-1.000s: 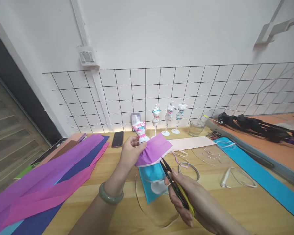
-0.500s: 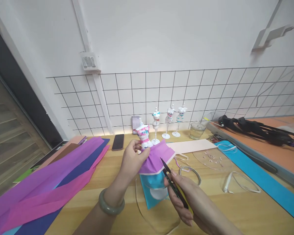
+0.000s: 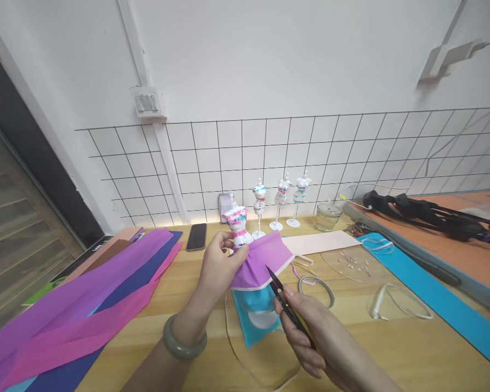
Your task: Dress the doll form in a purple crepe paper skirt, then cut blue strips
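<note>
My left hand pinches the waist of a miniature dress form with a pink and blue painted torso. From that waist a gathered purple paper skirt with a pale hem flares out. My right hand grips a pair of thread snips with black blades and a yellow handle. Their tips point up at the front of the skirt; whether they touch it I cannot tell. Beneath the skirt are a bright blue piece and the form's round white base.
Several coloured paper strips lie at left beside a phone. Three small dress forms stand behind, with a glass jar. To the right are loose beads, cord and a long blue strip.
The snips' tips have shifted very slightly left over the skirt, and the dress form leans a touch further left. Both hands keep their grip.
</note>
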Demonstrator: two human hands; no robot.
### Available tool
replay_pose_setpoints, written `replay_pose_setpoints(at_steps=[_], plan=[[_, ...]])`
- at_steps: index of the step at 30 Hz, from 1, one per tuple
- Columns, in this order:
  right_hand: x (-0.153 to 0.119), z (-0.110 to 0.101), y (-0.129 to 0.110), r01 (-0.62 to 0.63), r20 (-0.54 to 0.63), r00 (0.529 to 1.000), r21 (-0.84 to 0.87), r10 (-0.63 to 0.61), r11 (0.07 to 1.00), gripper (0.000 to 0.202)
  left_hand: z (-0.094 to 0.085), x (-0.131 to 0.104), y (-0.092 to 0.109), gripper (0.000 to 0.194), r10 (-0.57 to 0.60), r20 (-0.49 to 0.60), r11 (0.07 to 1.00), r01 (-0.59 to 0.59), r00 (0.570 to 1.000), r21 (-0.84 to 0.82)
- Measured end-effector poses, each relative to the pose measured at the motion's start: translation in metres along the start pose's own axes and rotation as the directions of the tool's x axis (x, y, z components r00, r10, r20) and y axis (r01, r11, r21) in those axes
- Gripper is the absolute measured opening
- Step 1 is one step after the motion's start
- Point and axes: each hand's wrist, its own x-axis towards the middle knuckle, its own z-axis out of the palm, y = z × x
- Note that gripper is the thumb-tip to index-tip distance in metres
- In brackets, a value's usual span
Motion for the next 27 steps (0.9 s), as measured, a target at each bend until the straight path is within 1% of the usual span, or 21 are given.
replay_pose_setpoints(at_steps=[8,14,18,22,27], plan=[[0.000,0.000,0.000,0.007,-0.019,1.000,-0.042,-0.008,0.999,0.045,-0.001,0.000,0.000,0.032,0.003,-0.007,1.000,-0.003,1.000,-0.018],[0.000,0.001,-0.001,0.023,0.000,1.000,-0.021,-0.023,1.000,0.048,0.000,-0.003,0.007,0.030,-0.005,-0.011,0.999,0.004,1.000,-0.053],[-0.001,0.002,-0.002,0.021,0.016,1.000,-0.012,-0.021,1.000,0.048,-0.001,-0.005,0.011,0.029,0.004,-0.015,1.000,-0.004,1.000,-0.026],[-0.002,0.001,0.000,0.011,0.017,1.000,-0.022,-0.010,1.000,0.049,-0.004,-0.004,0.010,0.031,0.011,-0.025,1.000,-0.011,1.000,-0.004],[-0.002,0.001,0.000,0.020,0.017,1.000,-0.019,-0.020,1.000,0.048,-0.005,-0.004,0.010,0.032,0.021,-0.005,1.000,-0.021,1.000,-0.022]])
